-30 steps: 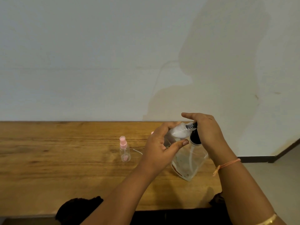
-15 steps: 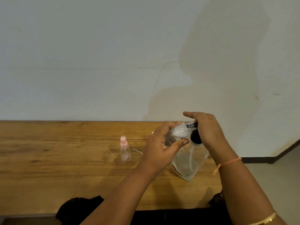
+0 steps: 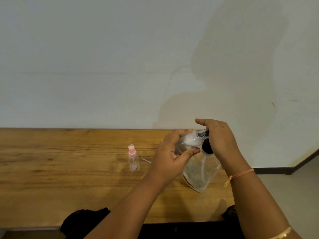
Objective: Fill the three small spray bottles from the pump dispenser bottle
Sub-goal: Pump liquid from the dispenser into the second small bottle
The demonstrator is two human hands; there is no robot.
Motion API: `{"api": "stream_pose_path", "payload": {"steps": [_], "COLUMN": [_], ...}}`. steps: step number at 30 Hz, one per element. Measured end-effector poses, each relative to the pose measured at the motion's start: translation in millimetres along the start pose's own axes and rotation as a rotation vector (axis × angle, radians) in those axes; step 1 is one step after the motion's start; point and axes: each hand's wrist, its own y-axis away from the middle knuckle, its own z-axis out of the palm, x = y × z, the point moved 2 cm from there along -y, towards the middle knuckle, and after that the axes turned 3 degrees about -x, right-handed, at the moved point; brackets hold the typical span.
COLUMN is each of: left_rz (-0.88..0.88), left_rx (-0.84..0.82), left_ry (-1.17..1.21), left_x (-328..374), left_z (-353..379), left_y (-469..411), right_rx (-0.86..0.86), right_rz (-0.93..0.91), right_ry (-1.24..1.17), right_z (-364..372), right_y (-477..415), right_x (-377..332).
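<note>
Clear spray bottle [image 3: 133, 161] with pink cap, clear pump dispenser bottle [image 3: 200, 171] (black collar), streaky brown wooden table [image 3: 60, 169]

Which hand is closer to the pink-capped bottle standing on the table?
Left. The left hand, gripping a small bottle, is just right of the pink-capped bottle, not touching it; the right hand sits farther right on the pump.
</note>
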Motion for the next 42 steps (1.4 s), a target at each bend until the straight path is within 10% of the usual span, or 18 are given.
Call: {"api": "stream_pose_path", "payload": {"steps": [5, 17, 27, 33, 42], "left_rz": [0.000, 0.009, -0.067, -0.025, -0.074], "left_rx": [0.001, 0.001, -0.031, -0.022, 0.000], "left_ry": [-0.009, -0.023, -0.120, -0.099, -0.122], "left_x": [-2, 1, -6, 2, 0], "left_z": [3, 1, 3, 2, -3], "left_y": [1, 1, 2, 2, 1], "right_rx": [-0.022, 0.023, -0.084, 0.043, 0.018], "right_rz": [-0.072, -0.010, -0.110, 0.026, 0.027], "right_ry": [0.280, -0.034, 0.485, -0.239, -0.422], "right_z": [2, 0, 3, 3, -7], "right_y": [1, -3, -3, -1, -9], "right_x": [8, 3, 13, 6, 4]}}
